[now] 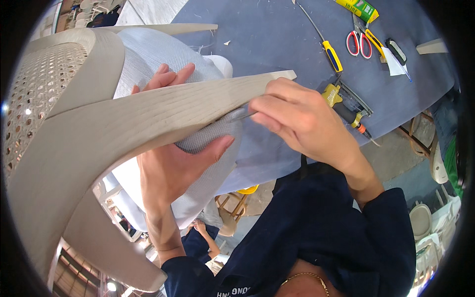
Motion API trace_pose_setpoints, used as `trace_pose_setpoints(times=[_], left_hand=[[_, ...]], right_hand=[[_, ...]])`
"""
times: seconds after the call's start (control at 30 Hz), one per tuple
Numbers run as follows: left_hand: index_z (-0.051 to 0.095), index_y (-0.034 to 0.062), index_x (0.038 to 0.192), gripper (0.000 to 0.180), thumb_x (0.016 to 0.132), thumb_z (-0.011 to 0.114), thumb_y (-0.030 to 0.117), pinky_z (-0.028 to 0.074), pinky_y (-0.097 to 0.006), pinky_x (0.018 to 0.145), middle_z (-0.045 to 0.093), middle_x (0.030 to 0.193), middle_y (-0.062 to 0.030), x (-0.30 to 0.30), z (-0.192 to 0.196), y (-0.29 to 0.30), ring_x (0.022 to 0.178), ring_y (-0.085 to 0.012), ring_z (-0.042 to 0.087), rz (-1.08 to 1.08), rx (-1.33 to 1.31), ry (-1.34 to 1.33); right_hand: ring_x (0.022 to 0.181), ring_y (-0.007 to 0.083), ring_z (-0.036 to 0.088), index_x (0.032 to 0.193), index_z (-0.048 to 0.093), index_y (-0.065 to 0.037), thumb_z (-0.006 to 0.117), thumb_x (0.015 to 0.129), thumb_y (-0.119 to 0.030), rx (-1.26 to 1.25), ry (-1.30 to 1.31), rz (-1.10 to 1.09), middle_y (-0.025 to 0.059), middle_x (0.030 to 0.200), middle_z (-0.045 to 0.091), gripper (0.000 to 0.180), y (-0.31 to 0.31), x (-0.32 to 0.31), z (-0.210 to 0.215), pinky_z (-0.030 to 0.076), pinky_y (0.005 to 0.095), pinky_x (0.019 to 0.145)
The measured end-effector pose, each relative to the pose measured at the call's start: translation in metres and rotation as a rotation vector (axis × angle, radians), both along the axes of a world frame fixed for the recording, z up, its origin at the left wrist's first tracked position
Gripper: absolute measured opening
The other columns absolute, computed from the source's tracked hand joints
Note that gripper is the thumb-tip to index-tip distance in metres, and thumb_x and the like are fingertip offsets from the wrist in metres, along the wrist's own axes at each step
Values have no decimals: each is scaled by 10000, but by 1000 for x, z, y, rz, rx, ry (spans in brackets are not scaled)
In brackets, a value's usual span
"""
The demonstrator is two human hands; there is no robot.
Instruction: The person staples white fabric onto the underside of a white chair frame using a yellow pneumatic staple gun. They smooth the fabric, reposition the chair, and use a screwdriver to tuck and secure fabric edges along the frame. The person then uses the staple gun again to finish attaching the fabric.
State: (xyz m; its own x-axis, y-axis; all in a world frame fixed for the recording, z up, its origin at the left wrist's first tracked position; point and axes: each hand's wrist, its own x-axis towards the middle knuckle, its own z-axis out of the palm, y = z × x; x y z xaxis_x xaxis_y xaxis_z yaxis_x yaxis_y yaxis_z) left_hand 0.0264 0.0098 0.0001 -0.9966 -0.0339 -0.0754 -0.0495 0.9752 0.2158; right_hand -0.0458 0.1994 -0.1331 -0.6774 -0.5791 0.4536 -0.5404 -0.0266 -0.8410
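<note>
**Tucking grey mesh under a pale wooden chair rail — fabric edge lies just left of the right fingers**

Pinching is seen at the right hand [302, 119]: its fingers are closed on a thin metal tool [246, 116], only a short sliver of which shows, so its kind cannot be told. The tip is directed leftward, at the seam where the grey mesh fabric [208, 136] meets the underside of the wooden rail [163, 111].

The rail's long axis runs from lower left up to upper right, ending in a blunt tip above the right knuckles. The fabric is gathered directly below the rail, touching it. The left hand [170, 166] is placed under the rail, palm up; its thumb presses the mesh against the wood, while its fingertips [170, 76] emerge above the rail, resting on more mesh. The left hand is thus clasped on fabric and is the nearer hand to the fabric; the right hand is just beside the seam.

Materials: rail of pale, open-grained wood, smoothly curved; mesh fine-woven, pliant, grey-white; a woven cane panel [39, 94] with regular holes is noted left of the rail.

Right of the rail, on the blue-covered bench [277, 34]: a yellow-handled screwdriver [331, 54], red-handled scissors [359, 43] and a yellow-and-black stapler-like tool [346, 104], all well apart from the hands.
</note>
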Motion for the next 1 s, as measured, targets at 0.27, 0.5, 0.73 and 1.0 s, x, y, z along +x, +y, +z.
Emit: trace_pose_setpoints(times=[0.27, 0.5, 0.73, 1.0], left_hand=[[633, 60, 1362, 866, 587, 964, 263, 358, -544, 1175, 553, 1443, -117, 1, -6, -4, 1435, -384, 421, -3, 72, 19], [642, 53, 1338, 837, 591, 966, 249, 350, -539, 1183, 571, 1439, -119, 1, -8, -6, 1439, -378, 419, -17, 102, 47], [649, 40, 1321, 809, 596, 959, 222, 343, -527, 1189, 571, 1440, -113, 3, -9, -7, 1439, -370, 424, -17, 99, 47], [631, 26, 1320, 789, 600, 934, 141, 369, -514, 1172, 573, 1432, -121, 9, -2, -3, 1437, -361, 434, -64, 16, 28]], right_hand=[[547, 257, 640, 788, 638, -156, 737, 860, -352, 215, 227, -65, 14, 611, 593, 231, -8, 0, 5, 470, 389, 488], [531, 222, 559, 699, 594, -131, 812, 761, -260, 193, 285, -6, 9, 597, 527, 261, -12, -9, 10, 426, 358, 483], [502, 216, 548, 682, 598, -135, 794, 764, -286, 268, 414, 116, 3, 577, 525, 261, -13, -28, 21, 435, 364, 480], [502, 141, 525, 700, 639, -175, 809, 724, -339, 17, 348, -306, -21, 577, 500, 238, -33, 24, -14, 350, 296, 446]])
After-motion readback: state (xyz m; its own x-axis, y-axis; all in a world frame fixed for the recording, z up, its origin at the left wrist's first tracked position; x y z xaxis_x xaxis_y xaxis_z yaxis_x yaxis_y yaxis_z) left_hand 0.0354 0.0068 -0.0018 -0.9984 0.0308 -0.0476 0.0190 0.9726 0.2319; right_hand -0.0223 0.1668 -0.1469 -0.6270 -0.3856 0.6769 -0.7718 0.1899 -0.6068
